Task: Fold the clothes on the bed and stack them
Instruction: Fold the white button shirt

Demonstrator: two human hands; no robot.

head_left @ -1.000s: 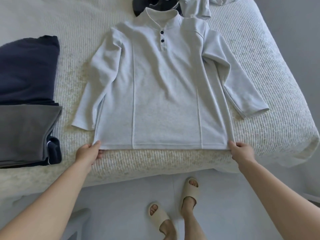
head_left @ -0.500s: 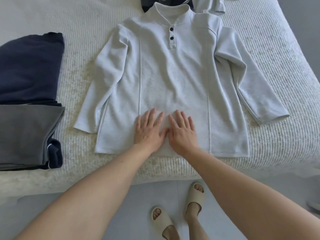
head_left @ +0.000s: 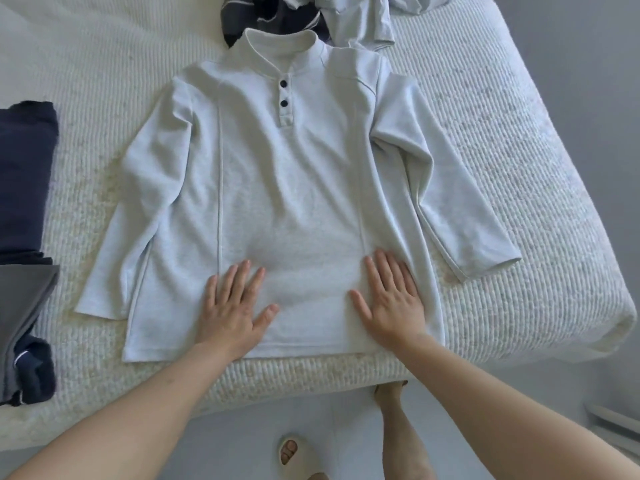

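Note:
A pale grey long-sleeved shirt (head_left: pixel 287 188) with two dark buttons lies face up and spread flat on the white bed (head_left: pixel 512 174), sleeves angled out to both sides. My left hand (head_left: pixel 235 306) presses flat on the lower left of its front, fingers straight and spread. My right hand (head_left: pixel 391 296) lies flat on the lower right of the front, near the hem. At the bed's left edge sits a stack of folded clothes: a navy piece (head_left: pixel 24 174) and a dark grey piece (head_left: pixel 20 306).
Unfolded clothes lie bunched at the head of the bed, a dark patterned one (head_left: pixel 273 19) and a light one (head_left: pixel 360 22). The bed's near edge runs just below the shirt hem. My feet in pale slippers (head_left: pixel 294 455) stand on the grey floor.
My hands went from pinching the hem corners to lying flat together at the shirt's middle, then slid apart toward its sides. The shirt itself has stayed put.

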